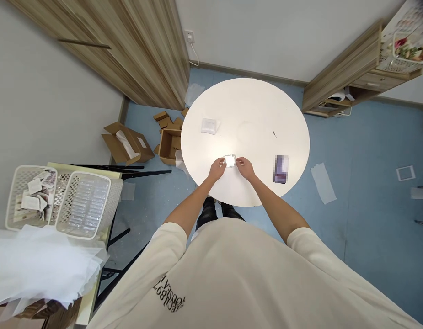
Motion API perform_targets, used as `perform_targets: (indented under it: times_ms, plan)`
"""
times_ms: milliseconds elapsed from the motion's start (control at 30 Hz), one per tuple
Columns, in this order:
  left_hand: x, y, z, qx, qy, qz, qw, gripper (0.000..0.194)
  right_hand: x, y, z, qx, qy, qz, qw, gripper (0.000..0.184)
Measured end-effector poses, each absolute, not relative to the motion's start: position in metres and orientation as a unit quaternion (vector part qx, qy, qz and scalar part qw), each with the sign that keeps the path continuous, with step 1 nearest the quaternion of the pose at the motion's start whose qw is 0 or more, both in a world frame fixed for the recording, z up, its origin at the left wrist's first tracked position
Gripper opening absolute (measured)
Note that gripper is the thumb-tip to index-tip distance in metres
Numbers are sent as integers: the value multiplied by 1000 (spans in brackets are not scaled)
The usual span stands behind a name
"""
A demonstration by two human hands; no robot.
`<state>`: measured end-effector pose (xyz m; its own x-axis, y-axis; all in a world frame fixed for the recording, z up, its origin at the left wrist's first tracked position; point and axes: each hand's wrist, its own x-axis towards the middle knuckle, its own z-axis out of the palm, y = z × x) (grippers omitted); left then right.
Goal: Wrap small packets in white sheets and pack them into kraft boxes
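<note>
Smooth white tabletop [255,103] lies under our hands, its rim rounded, the blue floor [369,151] around it. Our left hand [217,169] and right hand [244,168] pinch opposite sides of a small, pale, rectangular object [230,160], which sits between them near our edge. Beyond our left hand lies a whitish, wrinkled packet [208,126]; well to our right, a blurred purple item [281,170]. Farther out stand an open cardboard carton [138,145] and a wood-grained cabinet [136,50].

cartons [136,140] and baskets [101,208] suggest a workroom.
</note>
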<state>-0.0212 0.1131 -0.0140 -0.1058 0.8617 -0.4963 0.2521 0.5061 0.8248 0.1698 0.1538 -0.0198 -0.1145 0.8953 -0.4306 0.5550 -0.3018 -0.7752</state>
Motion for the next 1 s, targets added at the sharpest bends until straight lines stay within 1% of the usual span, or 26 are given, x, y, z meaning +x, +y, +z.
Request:
perform_targets:
  times_ms: [167, 333, 567, 767, 1000]
  plan:
    - [-11, 108, -24, 461, 706, 253, 475, 37, 168, 153, -30, -668, -552, 480, 139, 30]
    - [-6, 100, -33, 554, 684, 232, 414, 37, 165, 155, -36, -675, -568, 456, 112, 33]
    - [-6, 92, -40, 653, 654, 172, 341, 47, 164, 154, -43, -674, -581, 444, 110, 34]
    - [-4, 91, -40, 673, 650, 136, 325, 54, 163, 155, -43, -671, -591, 436, 96, 35]
    - [-5, 94, -30, 684, 639, 96, 338, 58, 161, 159, -35, -675, -597, 430, 55, 48]
